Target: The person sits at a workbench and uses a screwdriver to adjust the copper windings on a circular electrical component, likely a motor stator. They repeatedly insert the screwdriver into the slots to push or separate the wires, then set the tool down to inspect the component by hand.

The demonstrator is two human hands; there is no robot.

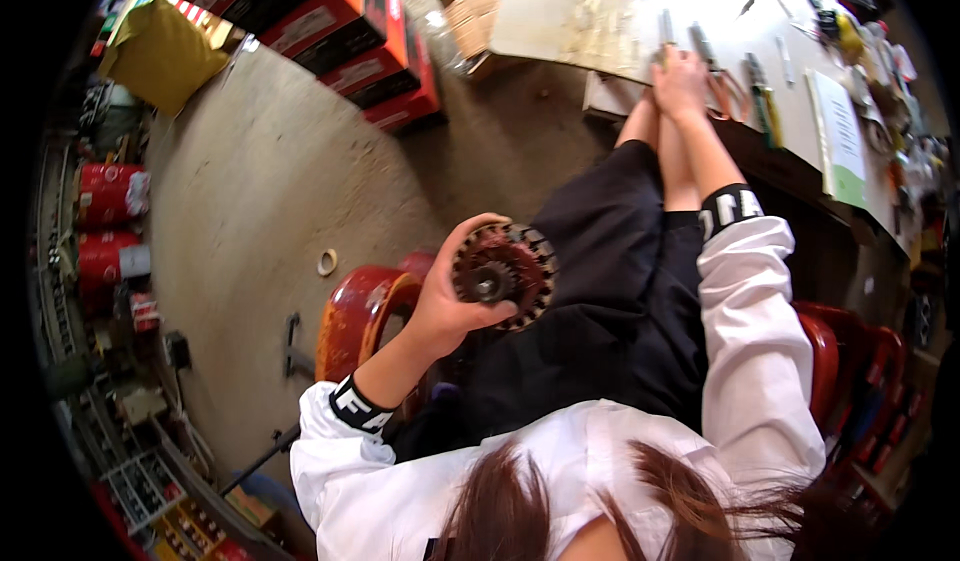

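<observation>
My left hand [445,306] is raised over my lap and grips a round, rusty toothed metal part [500,273] with a dark hub in its middle. My right hand [680,81] is stretched far forward onto the edge of a pale workbench [545,16]. Its fingers lie against slim metal hand tools [666,29], and I cannot see whether they close on one. Pliers with orange handles [728,91] lie just right of that hand. I sit in black trousers and a white long-sleeved top.
Red and black boxes [350,31] are stacked on the concrete floor at the upper left, beside a yellow bag [160,51]. A red stool [355,311] stands under my left arm. Red cylinders [110,196] line the left wall. Papers and small tools [840,131] crowd the bench's right side.
</observation>
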